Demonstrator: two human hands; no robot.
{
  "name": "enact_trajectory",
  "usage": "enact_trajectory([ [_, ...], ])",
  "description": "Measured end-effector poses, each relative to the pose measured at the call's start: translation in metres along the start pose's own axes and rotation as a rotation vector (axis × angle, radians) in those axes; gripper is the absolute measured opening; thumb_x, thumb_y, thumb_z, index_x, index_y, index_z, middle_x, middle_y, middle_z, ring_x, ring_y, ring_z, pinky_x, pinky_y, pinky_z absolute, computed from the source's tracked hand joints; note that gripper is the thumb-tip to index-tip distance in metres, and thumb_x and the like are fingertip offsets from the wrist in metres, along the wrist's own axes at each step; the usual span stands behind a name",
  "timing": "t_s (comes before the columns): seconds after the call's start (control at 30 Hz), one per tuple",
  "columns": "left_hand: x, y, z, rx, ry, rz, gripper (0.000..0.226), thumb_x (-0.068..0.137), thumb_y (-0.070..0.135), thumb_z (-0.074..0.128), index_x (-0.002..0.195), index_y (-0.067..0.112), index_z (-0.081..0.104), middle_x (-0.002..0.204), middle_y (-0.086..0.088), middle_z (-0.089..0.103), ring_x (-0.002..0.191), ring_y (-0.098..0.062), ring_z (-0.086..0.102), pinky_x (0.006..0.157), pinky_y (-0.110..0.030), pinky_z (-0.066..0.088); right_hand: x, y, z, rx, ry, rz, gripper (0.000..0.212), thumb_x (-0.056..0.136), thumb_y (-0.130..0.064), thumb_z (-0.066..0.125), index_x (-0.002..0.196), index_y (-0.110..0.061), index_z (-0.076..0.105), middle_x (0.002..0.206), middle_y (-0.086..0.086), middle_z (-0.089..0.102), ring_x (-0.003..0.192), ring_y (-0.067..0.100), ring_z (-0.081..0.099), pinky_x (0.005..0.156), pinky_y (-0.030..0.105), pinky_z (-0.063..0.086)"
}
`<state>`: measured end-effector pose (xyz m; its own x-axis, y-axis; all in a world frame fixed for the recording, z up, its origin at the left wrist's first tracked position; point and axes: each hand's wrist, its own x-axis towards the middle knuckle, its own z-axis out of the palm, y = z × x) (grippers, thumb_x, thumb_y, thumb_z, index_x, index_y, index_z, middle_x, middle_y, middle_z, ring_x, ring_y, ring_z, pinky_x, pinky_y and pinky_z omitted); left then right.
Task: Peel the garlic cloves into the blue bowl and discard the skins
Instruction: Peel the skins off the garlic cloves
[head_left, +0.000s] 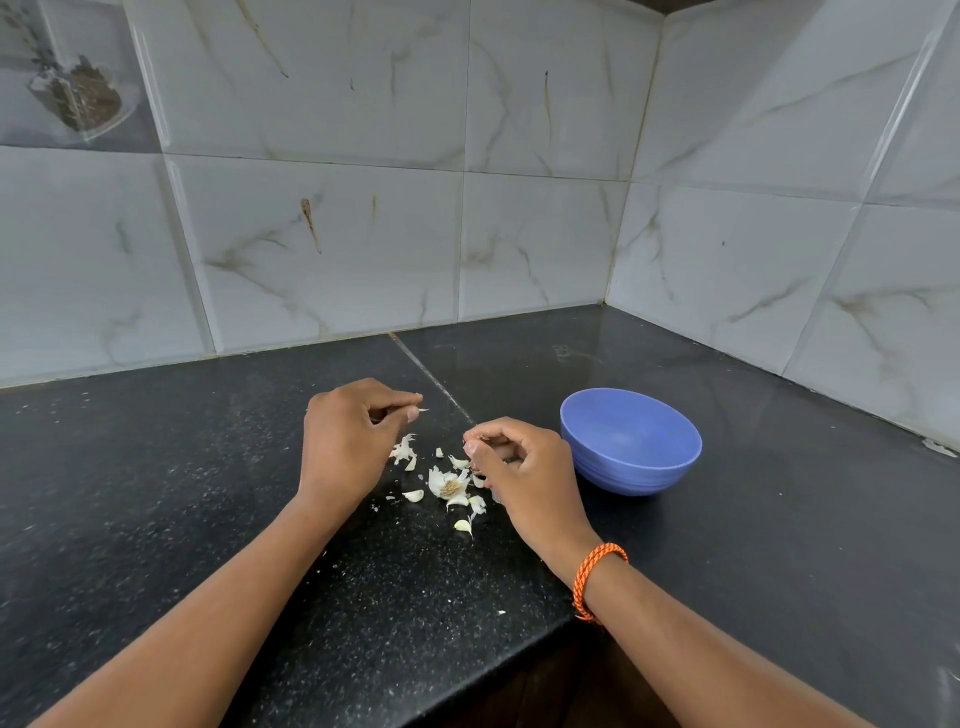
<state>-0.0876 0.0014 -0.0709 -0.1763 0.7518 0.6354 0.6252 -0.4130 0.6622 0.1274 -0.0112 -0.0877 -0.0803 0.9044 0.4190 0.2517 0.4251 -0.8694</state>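
Garlic (448, 486) between your hands; left hand (347, 441) pinches skin (422, 410), right hand (524, 470) pinches clove (475, 446); bowl (631, 441) at 3 o'clock.

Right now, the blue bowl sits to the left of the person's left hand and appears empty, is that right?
Not quite: in the head view the blue bowl sits to the right of the right hand, not left of the left hand. It does appear empty.

black speckled countertop (208, 493), marbled white wall tiles (322, 249) — corner
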Motion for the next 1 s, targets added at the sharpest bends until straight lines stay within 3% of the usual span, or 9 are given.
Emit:
enact_trajectory([
  [0.27, -0.0004, 0.0066, -0.0051, -0.047, 0.042, -0.004, 0.016, 0.09, 0.013, 0.086, 0.101, 0.025, 0.088, 0.092, 0.018, 0.08, 0.085, 0.0, 0.076, 0.083, -0.034, 0.064, -0.0004, -0.0005, 0.0002, -0.01, 0.005, -0.001, 0.008, 0.099, -0.017, 0.075, 0.099, -0.02, 0.082, 0.083, -0.008, 0.079, 0.072, 0.008, 0.072, 0.063, 0.017, 0.051],
  [0.47, -0.0005, 0.0079, -0.0034, -0.111, 0.034, -0.033, 0.016, 0.096, 0.013, 0.081, 0.107, 0.024, 0.087, 0.084, 0.014, 0.081, 0.074, -0.009, 0.078, 0.075, -0.041, 0.067, -0.0001, 0.0, -0.0002, -0.013, 0.005, -0.002, 0.008, 0.099, -0.017, 0.075, 0.1, -0.02, 0.082, 0.083, -0.008, 0.079, 0.071, 0.007, 0.071, 0.062, 0.017, 0.051],
  [0.57, 0.0003, 0.0045, 0.0001, -0.16, 0.024, -0.074, 0.023, 0.1, 0.005, 0.074, 0.115, 0.02, 0.084, 0.087, 0.009, 0.082, 0.076, -0.006, 0.079, 0.08, -0.036, 0.068, 0.0001, 0.0007, -0.0002, -0.012, 0.008, -0.001, 0.009, 0.099, -0.017, 0.075, 0.1, -0.021, 0.082, 0.084, -0.009, 0.079, 0.076, 0.01, 0.074, 0.064, 0.019, 0.053],
  [0.7, -0.0002, 0.0031, 0.0026, -0.076, -0.046, 0.003, 0.038, 0.106, -0.001, 0.062, 0.133, 0.021, 0.076, 0.092, 0.014, 0.08, 0.079, -0.003, 0.078, 0.081, -0.025, 0.066, 0.0005, 0.0019, -0.0009, -0.015, 0.015, -0.007, 0.009, 0.099, -0.017, 0.075, 0.1, -0.021, 0.082, 0.085, -0.009, 0.079, 0.081, 0.012, 0.075, 0.066, 0.023, 0.057],
  [0.77, -0.0018, 0.0054, 0.0016, 0.0, -0.064, 0.005, 0.029, 0.102, 0.011, 0.073, 0.125, 0.027, 0.08, 0.089, 0.023, 0.078, 0.073, -0.005, 0.075, 0.07, -0.025, 0.063, 0.0007, 0.0022, -0.0008, -0.014, 0.014, -0.01, 0.009, 0.099, -0.016, 0.075, 0.1, -0.021, 0.082, 0.085, -0.009, 0.079, 0.082, 0.012, 0.075, 0.067, 0.026, 0.06],
  [0.87, -0.0032, 0.0096, -0.002, 0.078, -0.05, -0.014, 0.013, 0.087, 0.025, 0.089, 0.089, 0.035, 0.081, 0.08, 0.023, 0.075, 0.075, -0.001, 0.07, 0.07, -0.029, 0.059, 0.0014, 0.0022, -0.0003, -0.025, 0.016, -0.02, 0.009, 0.098, -0.017, 0.075, 0.099, -0.021, 0.082, 0.086, -0.01, 0.079, 0.084, 0.013, 0.075, 0.071, 0.031, 0.064],
  [1.0, -0.0027, 0.0081, -0.0056, 0.174, 0.002, -0.005, 0.032, 0.076, 0.033, 0.097, 0.073, 0.031, 0.065, 0.075, 0.015, 0.067, 0.07, -0.005, 0.064, 0.065, -0.029, 0.054, 0.0012, 0.0023, 0.0004, -0.014, 0.015, -0.013, 0.009, 0.098, -0.016, 0.075, 0.099, -0.02, 0.082, 0.085, -0.008, 0.079, 0.079, 0.012, 0.074, 0.066, 0.025, 0.06],
])
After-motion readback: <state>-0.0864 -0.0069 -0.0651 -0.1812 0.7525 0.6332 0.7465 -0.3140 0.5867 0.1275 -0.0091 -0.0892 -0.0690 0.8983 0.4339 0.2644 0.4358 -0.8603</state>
